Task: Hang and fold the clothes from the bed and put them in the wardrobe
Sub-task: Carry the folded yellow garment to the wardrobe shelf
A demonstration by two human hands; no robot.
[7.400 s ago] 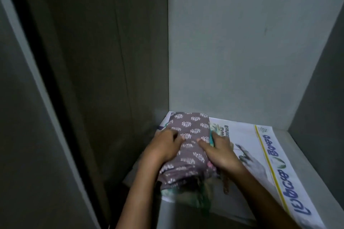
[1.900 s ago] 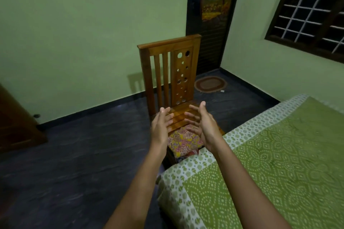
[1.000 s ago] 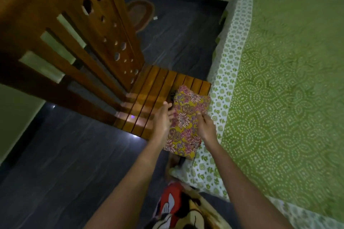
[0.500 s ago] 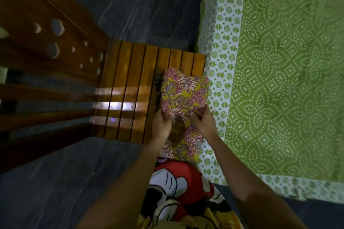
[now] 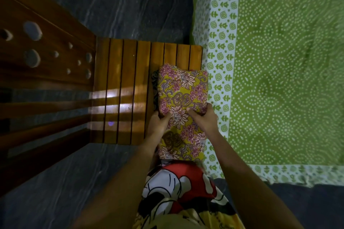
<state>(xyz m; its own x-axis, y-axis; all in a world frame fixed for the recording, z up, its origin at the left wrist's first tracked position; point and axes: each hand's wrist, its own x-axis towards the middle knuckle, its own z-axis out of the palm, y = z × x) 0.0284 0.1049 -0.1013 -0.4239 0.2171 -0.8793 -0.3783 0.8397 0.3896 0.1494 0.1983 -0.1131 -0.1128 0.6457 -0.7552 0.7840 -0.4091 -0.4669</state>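
Looking down in the head view, a folded floral cloth (image 5: 183,89) lies along the edge of the wooden chair seat (image 5: 126,80) that sits just beside the bed (image 5: 288,61), its near end hanging past the seat's near corner toward the person. The left hand (image 5: 158,124) grips the cloth's left side, fingers curled under and thumb on top; the right hand (image 5: 203,121) grips the right side the same way. A darker fabric edge (image 5: 154,80) shows at the cloth's left. A cartoon-print garment (image 5: 178,182) on the person fills the bottom, above dark floor (image 5: 130,5)
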